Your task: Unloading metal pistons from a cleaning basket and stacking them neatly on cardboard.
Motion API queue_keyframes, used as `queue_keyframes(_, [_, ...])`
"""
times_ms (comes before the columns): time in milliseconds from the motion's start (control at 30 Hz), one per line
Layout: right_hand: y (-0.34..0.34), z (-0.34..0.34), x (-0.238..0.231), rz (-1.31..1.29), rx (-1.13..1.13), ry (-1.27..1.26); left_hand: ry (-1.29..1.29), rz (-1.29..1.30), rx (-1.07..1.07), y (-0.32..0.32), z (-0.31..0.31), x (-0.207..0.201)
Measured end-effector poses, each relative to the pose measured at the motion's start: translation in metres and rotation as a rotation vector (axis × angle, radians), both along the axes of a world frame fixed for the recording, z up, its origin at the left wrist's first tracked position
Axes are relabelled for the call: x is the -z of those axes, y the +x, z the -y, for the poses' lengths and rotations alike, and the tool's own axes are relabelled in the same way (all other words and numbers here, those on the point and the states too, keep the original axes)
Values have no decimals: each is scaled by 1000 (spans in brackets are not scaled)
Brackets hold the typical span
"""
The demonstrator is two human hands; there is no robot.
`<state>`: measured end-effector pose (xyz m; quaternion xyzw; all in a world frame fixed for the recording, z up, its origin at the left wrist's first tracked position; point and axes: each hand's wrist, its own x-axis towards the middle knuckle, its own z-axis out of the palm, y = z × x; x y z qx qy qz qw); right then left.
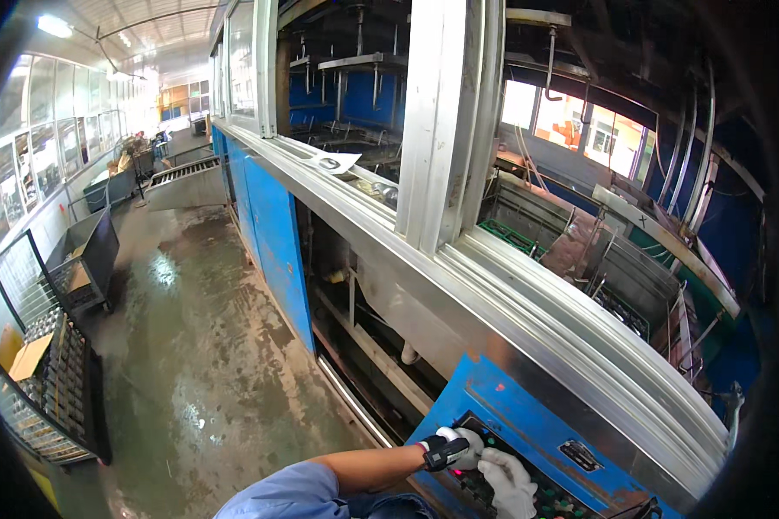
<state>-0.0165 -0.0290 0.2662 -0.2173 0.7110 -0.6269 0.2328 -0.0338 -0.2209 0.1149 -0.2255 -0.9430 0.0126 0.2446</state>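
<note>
Both hands wear white gloves and are close together over a dark control panel (472, 486) with several green buttons and a small pink-red light. The panel sits in a blue metal housing (528, 428). My left hand (463, 443) reaches in from the lower edge, with a black device (444, 452) strapped at the wrist; its fingertips are hidden. Just right of it, my right hand (508, 484) rests over the buttons, its fingers bent and drawn together. Whatever those fingers hold, if anything, does not show.
A long metal sill (571, 324) and an upright white frame post (433, 121) stand in front of me. Behind the sill are tanks (636, 272) and hanging hooks (552, 65). Left, a wet floor (182, 346) runs past a wire rack (52, 381) and a grey cart (86, 259).
</note>
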Motion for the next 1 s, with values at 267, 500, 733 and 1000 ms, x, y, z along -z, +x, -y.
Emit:
queue_keyframes(267, [-16, 9, 15, -51, -91, -32, -512, -277, -166, -56, 1, 153])
queue_keyframes(500, [-16, 11, 20, 74, -121, -72, -362, -227, -299, -39, 10, 179])
queue_keyframes(733, [-12, 11, 19, 103, -67, -70, -669, -302, -180, -51, 13, 169])
queue_keyframes(1000, [-13, 15, 19, 166, -64, -94, -740, -258, -134, -47, 19, 170])
